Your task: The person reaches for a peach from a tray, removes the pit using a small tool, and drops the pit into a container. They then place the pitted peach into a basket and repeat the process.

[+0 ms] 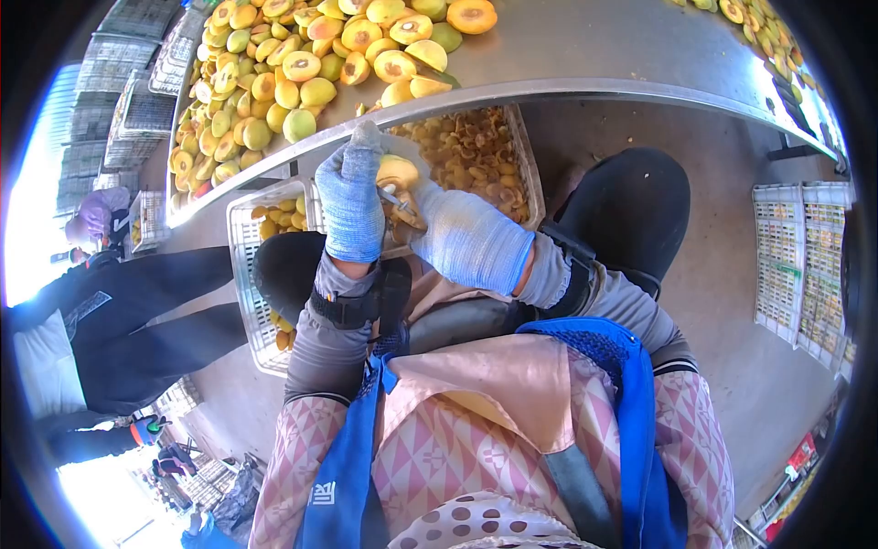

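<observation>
My left hand point(355, 197), in a blue-white knit glove, is closed with the thumb upward. A small metal tool point(391, 196) protrudes from its inner side, its handle hidden in the fist. My right hand point(471, 233), gloved alike, curls around a yellow peach half point(398, 171). The tool's metal end meets the brownish cut flesh between both hands. Just beyond the hands is the edge of a metal table point(549, 55), with a heap of halved peaches point(283, 78) on it. Below them sits a crate point(523, 165) of brownish fruit scraps.
Left of my knees stands a white crate point(242, 229) holding peach halves. A person in dark trousers point(137, 320) is close on the left. White crates point(800, 265) stand at the right, and stacked crates point(114, 82) at the far left. More fruit point(764, 32) lies at the table's right end.
</observation>
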{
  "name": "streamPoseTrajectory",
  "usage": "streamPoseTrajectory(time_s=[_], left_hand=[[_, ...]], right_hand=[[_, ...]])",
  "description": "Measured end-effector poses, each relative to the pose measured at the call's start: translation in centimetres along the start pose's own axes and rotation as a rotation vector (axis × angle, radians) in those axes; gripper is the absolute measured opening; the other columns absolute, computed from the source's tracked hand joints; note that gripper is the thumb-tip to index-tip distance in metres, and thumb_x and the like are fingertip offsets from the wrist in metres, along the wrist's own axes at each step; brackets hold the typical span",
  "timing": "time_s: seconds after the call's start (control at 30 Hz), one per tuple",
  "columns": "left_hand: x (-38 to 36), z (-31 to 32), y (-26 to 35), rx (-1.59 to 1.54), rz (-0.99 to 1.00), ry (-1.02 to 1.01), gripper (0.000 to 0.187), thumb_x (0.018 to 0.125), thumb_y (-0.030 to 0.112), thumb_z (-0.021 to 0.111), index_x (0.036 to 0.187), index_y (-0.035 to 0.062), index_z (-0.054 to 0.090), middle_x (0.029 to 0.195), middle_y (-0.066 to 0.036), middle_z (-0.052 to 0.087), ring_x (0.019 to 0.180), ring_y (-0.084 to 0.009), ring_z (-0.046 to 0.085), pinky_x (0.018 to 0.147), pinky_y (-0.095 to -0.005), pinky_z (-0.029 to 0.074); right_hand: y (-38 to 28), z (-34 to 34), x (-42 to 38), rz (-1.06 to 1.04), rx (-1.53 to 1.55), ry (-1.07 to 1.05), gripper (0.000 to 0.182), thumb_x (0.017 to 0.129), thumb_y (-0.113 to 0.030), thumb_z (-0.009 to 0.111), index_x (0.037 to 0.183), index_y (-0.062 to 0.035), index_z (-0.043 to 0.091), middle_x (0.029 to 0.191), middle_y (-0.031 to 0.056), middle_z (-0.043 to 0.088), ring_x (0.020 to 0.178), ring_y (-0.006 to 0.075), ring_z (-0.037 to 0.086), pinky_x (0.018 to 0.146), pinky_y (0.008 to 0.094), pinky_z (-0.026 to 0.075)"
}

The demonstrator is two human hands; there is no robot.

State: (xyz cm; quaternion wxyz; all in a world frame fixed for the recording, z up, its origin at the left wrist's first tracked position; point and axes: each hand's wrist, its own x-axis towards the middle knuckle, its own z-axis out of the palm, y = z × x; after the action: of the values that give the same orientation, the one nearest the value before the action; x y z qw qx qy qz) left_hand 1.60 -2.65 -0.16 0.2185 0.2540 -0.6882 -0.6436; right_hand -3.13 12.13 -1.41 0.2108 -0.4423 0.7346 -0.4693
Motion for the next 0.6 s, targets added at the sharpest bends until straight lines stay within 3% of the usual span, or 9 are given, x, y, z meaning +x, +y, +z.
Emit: streamPoseTrajectory(time_s=[0.17, 0.27, 0.37, 0.47, 0.57, 0.6], left_hand=[[0.0, 0.4, 1.5, 0.047, -0.06, -0.051, 0.037, 0.096, 0.034, 0.059, 0.085, -0.0012, 0.068, 0.073, -0.002, 0.064, 0.065, -0.0065, 0.059, 0.056, -0.0214, 0.046], [0.4, 0.6, 1.4, -0.009, -0.102, -0.104, 0.036, 0.096, 0.033, 0.059, 0.084, -0.0005, 0.067, 0.07, -0.001, 0.063, 0.064, -0.0063, 0.058, 0.055, -0.0215, 0.045], [0.9, 0.1, -0.6, 0.115, 0.127, -0.085, 0.037, 0.095, 0.035, 0.061, 0.082, 0.0006, 0.066, 0.069, 0.0, 0.061, 0.063, -0.0058, 0.058, 0.055, -0.0213, 0.046], [-0.2, 0.7, 0.6, 0.024, 0.019, 0.022, 0.038, 0.094, 0.037, 0.062, 0.082, 0.0013, 0.065, 0.069, 0.001, 0.06, 0.062, -0.0051, 0.056, 0.052, -0.0207, 0.045], [0.0, 1.0, 1.1, 0.006, 0.034, 0.031, 0.04, 0.094, 0.038, 0.062, 0.08, 0.0014, 0.065, 0.069, 0.0, 0.06, 0.059, -0.0057, 0.057, 0.05, -0.0201, 0.045], [-0.1, 1.1, 1.3, 0.004, 0.038, 0.037, 0.04, 0.094, 0.038, 0.062, 0.08, 0.0013, 0.065, 0.068, 0.0, 0.06, 0.058, -0.0059, 0.057, 0.05, -0.02, 0.046]], right_hand=[[1.0, 0.8, 0.1, -0.086, 0.049, 0.053, 0.029, 0.088, -0.023, 0.061, 0.099, 0.0033, 0.058, 0.079, 0.024, 0.065, 0.077, 0.0395, 0.066, 0.067, 0.0458, 0.052], [0.2, -0.3, -0.1, 0.042, -0.097, -0.065, 0.033, 0.082, -0.016, 0.066, 0.106, 0.0044, 0.057, 0.082, 0.0265, 0.064, 0.076, 0.042, 0.065, 0.066, 0.0468, 0.052], [0.1, -0.7, 0.0, 0.054, -0.085, -0.098, 0.032, 0.081, -0.013, 0.065, 0.107, 0.0048, 0.056, 0.086, 0.0271, 0.064, 0.078, 0.0426, 0.064, 0.068, 0.0465, 0.053], [0.8, 0.9, 0.1, -0.035, 0.187, 0.011, 0.025, 0.09, -0.022, 0.056, 0.096, 0.0015, 0.061, 0.083, 0.0225, 0.065, 0.081, 0.0391, 0.064, 0.072, 0.0462, 0.052], [1.0, 1.3, 0.5, -0.191, 0.257, 0.034, 0.02, 0.089, -0.019, 0.056, 0.093, -0.0005, 0.062, 0.084, 0.0227, 0.065, 0.084, 0.039, 0.063, 0.073, 0.0457, 0.051], [0.9, 1.0, 0.6, -0.156, 0.273, -0.019, 0.021, 0.088, -0.018, 0.058, 0.099, -0.0002, 0.061, 0.088, 0.0223, 0.065, 0.088, 0.0392, 0.063, 0.076, 0.0443, 0.051]])
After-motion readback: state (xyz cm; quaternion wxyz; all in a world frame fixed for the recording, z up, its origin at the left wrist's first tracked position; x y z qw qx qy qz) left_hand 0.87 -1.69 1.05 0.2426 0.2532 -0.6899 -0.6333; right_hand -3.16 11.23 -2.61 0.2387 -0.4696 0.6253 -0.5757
